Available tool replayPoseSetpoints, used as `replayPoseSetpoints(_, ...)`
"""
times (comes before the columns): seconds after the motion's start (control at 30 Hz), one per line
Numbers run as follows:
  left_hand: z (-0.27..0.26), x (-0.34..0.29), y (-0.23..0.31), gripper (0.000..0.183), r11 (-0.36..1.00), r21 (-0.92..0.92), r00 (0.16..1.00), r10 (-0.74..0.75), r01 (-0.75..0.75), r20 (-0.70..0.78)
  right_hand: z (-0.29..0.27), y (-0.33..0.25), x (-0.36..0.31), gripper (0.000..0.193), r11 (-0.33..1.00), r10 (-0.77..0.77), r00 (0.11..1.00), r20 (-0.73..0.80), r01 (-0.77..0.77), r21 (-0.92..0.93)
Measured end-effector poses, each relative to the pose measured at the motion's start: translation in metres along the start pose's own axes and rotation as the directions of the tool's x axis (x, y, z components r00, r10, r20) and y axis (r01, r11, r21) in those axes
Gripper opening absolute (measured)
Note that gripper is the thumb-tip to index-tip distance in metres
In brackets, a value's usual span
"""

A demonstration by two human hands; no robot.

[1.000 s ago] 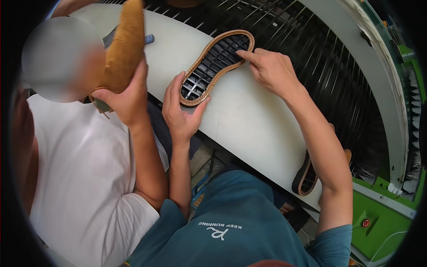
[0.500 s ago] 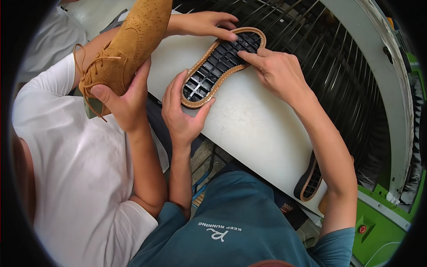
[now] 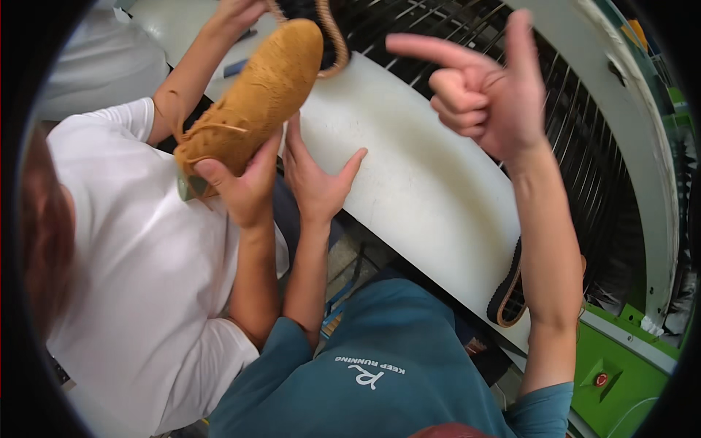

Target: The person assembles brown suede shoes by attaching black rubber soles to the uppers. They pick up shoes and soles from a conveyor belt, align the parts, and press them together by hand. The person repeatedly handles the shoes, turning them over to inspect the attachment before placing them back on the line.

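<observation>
My left hand is open at the near edge of the white table, thumb and fingers apart, holding nothing; part of its fingers is hidden behind a co-worker's hand. My right hand is raised over the table's far side, index finger and thumb stretched out, the other fingers curled, with nothing in it. To my left, a co-worker's hand grips a tan lace-up shoe, toe up. At the top, the co-worker's other hand is by a shoe sole with brown edging, cut off by the frame.
Another dark sole with a brown rim lies at the table's right end, partly behind my right forearm. Beyond the table stands a rack of thin metal bars within a curved grey frame. A green machine with a red button is at lower right.
The sole has left my hands and moved up and left to the co-worker's far hand. My right hand has lifted off it with index finger and thumb extended. The tan shoe has shifted right.
</observation>
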State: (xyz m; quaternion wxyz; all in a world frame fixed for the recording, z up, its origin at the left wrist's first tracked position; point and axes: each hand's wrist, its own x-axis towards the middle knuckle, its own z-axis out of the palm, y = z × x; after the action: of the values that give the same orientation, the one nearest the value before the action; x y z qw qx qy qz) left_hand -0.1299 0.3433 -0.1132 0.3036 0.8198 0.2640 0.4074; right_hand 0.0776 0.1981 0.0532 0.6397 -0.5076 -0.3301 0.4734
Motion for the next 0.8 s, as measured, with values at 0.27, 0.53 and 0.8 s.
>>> replayPoseSetpoints(0.27, 0.007, 0.001, -0.017, 0.045, 0.996, -0.075, 0.998, 0.051, -0.053, -0.024, 0.077, 0.059, -0.124, 0.068, 0.373, 0.397, 0.915, -0.074, -0.234, -0.898)
replayPoseSetpoints(0.53, 0.016, -0.084, 0.072, 0.014, 0.941, -0.336, 0.967, 0.125, -0.044, 0.223, 0.085, 0.081, -0.261, 0.052, 0.541, -0.046, 0.968, -0.248, -0.185, -0.820)
replayPoseSetpoints(0.8, 0.027, -0.114, 0.097, 0.009, 0.875, -0.414, 0.862, 0.396, -0.250, 0.316, 0.071, 0.115, -0.357, 0.112, 0.201, -0.546, 0.577, -0.608, -0.614, -0.763)
